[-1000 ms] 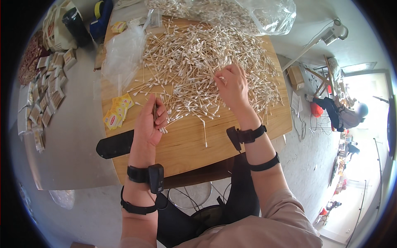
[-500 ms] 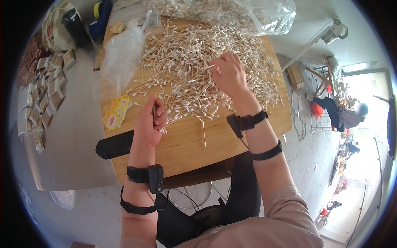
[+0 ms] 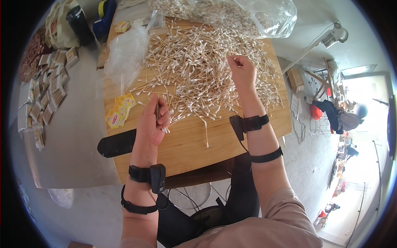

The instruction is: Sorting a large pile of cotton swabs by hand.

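A wide heap of cotton swabs with white tips and pale wooden sticks covers much of the wooden table. My left hand, at the heap's near left edge, is curled around a small bundle of cotton swabs; a few white tips poke out below its fingers. Over the right part of the heap is my right hand, thumb and fingertips pinched together. Whatever that pinch may hold is too small to make out. One loose swab lies apart on the wood, towards me.
Yellow printed packets and clear plastic bags lie left of the heap. A large clear bag of swabs sits at the back. Filled packs cover the grey surface at left. Another person sits far right.
My right hand has shifted right over the heap, its fingers still pinched; the white tip seen at them before no longer shows clearly. My left hand keeps its bundle, nearly still.
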{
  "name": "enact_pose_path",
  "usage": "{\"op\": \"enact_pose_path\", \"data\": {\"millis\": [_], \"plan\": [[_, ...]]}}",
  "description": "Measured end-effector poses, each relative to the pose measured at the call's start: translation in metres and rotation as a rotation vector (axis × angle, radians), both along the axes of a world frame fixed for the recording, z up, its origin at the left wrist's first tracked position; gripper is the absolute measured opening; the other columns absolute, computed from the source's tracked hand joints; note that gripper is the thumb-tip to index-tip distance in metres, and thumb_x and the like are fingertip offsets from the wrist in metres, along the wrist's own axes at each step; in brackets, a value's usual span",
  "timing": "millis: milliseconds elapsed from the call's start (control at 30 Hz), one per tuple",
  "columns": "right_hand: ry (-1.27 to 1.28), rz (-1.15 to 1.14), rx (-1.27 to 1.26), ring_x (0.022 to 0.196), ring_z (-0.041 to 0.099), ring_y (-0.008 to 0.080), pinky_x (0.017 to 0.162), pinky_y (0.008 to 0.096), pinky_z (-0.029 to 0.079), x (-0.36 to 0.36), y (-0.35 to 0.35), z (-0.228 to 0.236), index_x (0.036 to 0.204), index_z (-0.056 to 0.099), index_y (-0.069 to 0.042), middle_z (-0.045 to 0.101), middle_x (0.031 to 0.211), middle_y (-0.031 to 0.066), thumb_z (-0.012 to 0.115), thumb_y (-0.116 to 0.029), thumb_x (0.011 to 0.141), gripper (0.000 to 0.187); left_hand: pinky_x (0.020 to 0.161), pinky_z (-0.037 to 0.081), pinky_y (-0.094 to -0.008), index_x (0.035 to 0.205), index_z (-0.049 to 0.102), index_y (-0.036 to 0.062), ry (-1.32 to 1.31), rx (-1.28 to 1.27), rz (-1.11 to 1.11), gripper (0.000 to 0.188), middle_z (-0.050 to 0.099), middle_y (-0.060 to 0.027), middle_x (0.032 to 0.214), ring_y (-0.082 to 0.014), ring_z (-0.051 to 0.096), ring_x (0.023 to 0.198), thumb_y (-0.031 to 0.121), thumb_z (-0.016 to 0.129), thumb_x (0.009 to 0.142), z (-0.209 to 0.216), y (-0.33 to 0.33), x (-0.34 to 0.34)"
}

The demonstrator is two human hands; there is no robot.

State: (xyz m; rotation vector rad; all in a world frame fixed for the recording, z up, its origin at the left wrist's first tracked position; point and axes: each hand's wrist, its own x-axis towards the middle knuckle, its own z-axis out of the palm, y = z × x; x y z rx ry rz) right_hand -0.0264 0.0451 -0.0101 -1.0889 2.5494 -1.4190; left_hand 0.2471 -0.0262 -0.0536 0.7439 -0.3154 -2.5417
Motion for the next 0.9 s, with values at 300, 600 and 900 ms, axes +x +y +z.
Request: {"op": "enact_pose_path", "data": {"millis": [300, 600, 900], "plan": [[0.615, 0.26, 0.319, 0.104, 0.05, 0.0259, 0.09, 0.0391, 0.041, 0.017, -0.009, 0.006, 0.084, 0.068, -0.01, 0.057, 0.101, 0.0065, 0.067, -0.013, 0.075, 0.009, 0.037, 0.023, -0.0196, 0.082, 0.05, 0.0088, 0.001, 0.012, -0.002, 0.028, 0.044, 0.0017, 0.059, -0.0061, 0.034, 0.044, 0.031, 0.045, 0.098, 0.0, -0.001, 0.002], [0.456, 0.148, 0.339, 0.1, 0.052, 0.025, 0.089, 0.0371, 0.043, 0.011, -0.02, 0.004, 0.079, 0.069, -0.012, 0.057, 0.098, 0.0052, 0.069, -0.017, 0.075, 0.006, 0.038, 0.026, -0.0198, 0.086, 0.051, 0.0076, 0.015, -0.001, 0.021, 0.027, 0.047, 0.0, 0.062, -0.0073, 0.036, 0.045, 0.031, 0.045, 0.097, -0.001, 0.0, 0.0], [0.386, 0.156, 0.313, 0.098, 0.052, 0.026, 0.086, 0.0376, 0.043, -0.002, -0.028, -0.004, 0.078, 0.07, -0.013, 0.057, 0.098, 0.0078, 0.073, -0.02, 0.071, 0.011, 0.039, 0.026, -0.0195, 0.087, 0.052, 0.0081, 0.055, 0.017, 0.019, 0.027, 0.047, -0.0003, 0.064, -0.0074, 0.037, 0.048, 0.032, 0.045, 0.097, -0.003, 0.0, 0.0]]}}
